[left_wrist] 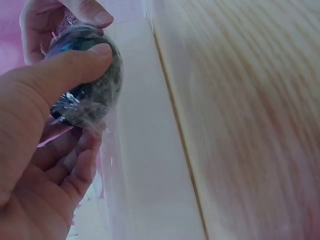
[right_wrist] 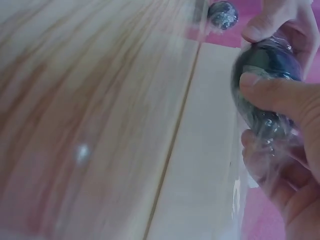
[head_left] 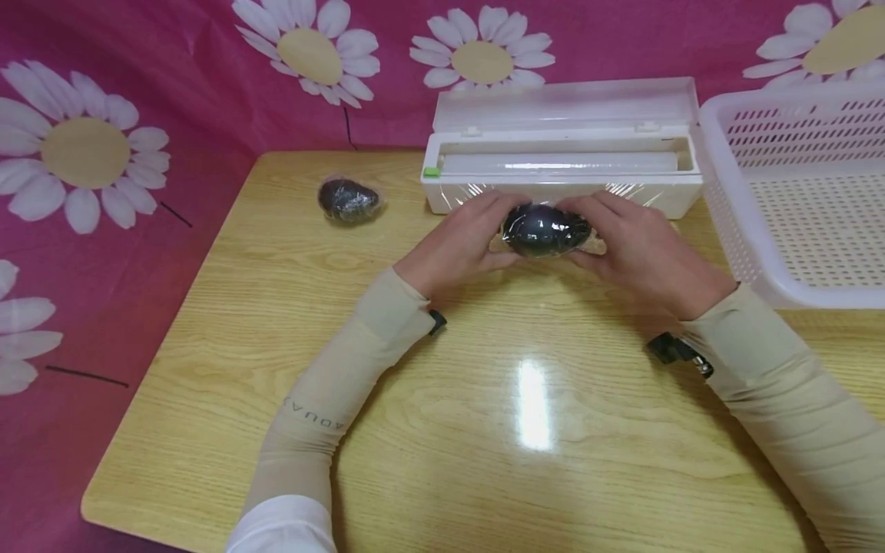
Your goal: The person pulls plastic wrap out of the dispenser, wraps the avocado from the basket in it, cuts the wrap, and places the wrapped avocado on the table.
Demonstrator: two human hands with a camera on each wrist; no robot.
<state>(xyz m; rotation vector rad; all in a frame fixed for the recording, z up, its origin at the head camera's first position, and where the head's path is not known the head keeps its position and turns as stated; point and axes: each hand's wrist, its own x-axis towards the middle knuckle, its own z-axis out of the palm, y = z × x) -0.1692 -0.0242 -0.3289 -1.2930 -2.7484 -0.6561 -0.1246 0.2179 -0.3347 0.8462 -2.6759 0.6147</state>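
Both hands hold a dark, glossy, avocado-like fruit [head_left: 542, 230] wrapped in clear cling film, raised just in front of the white cling film box. My left hand [head_left: 463, 238] grips its left end, with the thumb [left_wrist: 90, 62] across the wrapped side. From the other end my right hand [head_left: 639, 246] grips it, its thumb [right_wrist: 270, 95] pressed on the film. Bunched film trails by the right fingers in the right wrist view. Behind the hands, the box [head_left: 664, 192] stands with its lid raised and the film roll [head_left: 560, 163] showing. Creased film lies over its front edge.
A second dark film-wrapped fruit [head_left: 348, 200] lies on the wooden table [head_left: 442, 430], left of the box. At the right stands a white perforated basket [head_left: 754, 253]. A green slider [head_left: 432, 173] sits at the box's left end. Pink flowered cloth [head_left: 200, 69] hangs behind and at the left.
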